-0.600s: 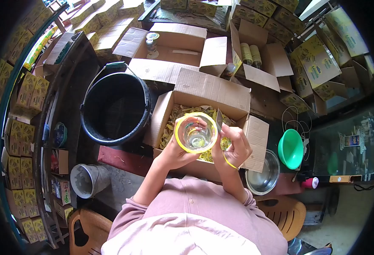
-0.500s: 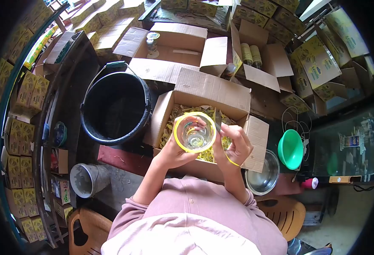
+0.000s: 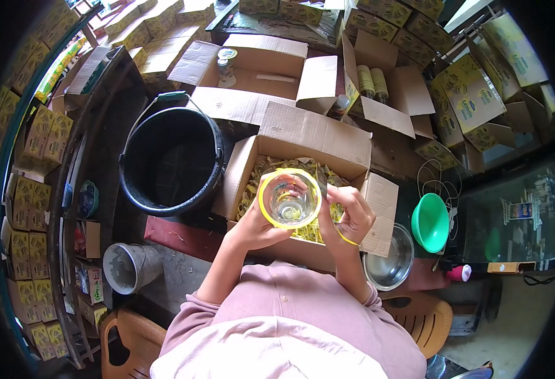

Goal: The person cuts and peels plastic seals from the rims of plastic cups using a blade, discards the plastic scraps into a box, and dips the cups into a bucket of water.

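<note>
Head cam: left hand (image 3: pixel 255 224) curled round clear yellow-rimmed cup (image 3: pixel 289 199) above open carton (image 3: pixel 315 134). Right hand (image 3: pixel 351 218) pinching knife (image 3: pixel 323 180), blade near rim's 2 o'clock. Blade-at-rim stage imo, calls for steady cup, fingers clear.

The head view looks from above and just behind the left grip (image 3: pixel 252 226) and right grip (image 3: pixel 349 221), facing forward and steeply down across the buttoned shirt (image 3: pixel 290 297). Both grips sit close, near mid-picture; the wide, round-edged field reaches stacked cartons (image 3: pixel 167 50) well beyond them.
</note>
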Motion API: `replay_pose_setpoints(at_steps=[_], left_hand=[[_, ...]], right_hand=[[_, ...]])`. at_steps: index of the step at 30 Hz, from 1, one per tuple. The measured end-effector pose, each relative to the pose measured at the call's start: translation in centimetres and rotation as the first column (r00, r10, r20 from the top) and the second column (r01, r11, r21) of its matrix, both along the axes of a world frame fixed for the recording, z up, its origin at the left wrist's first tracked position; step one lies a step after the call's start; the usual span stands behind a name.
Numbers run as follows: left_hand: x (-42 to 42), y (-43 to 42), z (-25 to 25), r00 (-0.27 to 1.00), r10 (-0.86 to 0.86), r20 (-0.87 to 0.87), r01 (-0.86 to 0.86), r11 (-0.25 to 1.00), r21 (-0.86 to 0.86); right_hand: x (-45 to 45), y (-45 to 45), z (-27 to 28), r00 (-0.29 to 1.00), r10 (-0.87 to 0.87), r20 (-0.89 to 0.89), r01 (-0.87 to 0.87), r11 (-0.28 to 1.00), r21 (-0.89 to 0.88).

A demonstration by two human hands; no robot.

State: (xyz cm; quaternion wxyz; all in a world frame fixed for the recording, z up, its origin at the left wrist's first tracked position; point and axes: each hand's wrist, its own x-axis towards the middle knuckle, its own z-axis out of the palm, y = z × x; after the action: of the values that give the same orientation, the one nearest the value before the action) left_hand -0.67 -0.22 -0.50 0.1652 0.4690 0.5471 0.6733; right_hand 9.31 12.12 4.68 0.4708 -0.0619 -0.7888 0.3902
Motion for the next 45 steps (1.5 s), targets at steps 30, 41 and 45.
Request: replay_pose_setpoints(at_steps=[30, 41, 45], left_hand=[[0.1, 0.7, 1.4, 0.993, 0.004, -0.116, -0.004, 1.000, 0.001], [0.2, 0.9, 0.2, 0.992, -0.050, 0.114, 0.041, 0.996, 0.077], [0.2, 0.7, 0.6, 0.994, -0.058, 0.094, 0.052, 0.997, 0.058]], right_hand=[[-0.3, 0.4, -0.3, 1.000, -0.016, 0.004, 0.017, 0.998, -0.055], [0.4, -0.5, -0.3, 0.998, -0.059, -0.010, 0.059, 0.998, -0.004], [0.2, -0.7, -0.2, 0.996, -0.088, -0.027, 0.089, 0.995, 0.039]])
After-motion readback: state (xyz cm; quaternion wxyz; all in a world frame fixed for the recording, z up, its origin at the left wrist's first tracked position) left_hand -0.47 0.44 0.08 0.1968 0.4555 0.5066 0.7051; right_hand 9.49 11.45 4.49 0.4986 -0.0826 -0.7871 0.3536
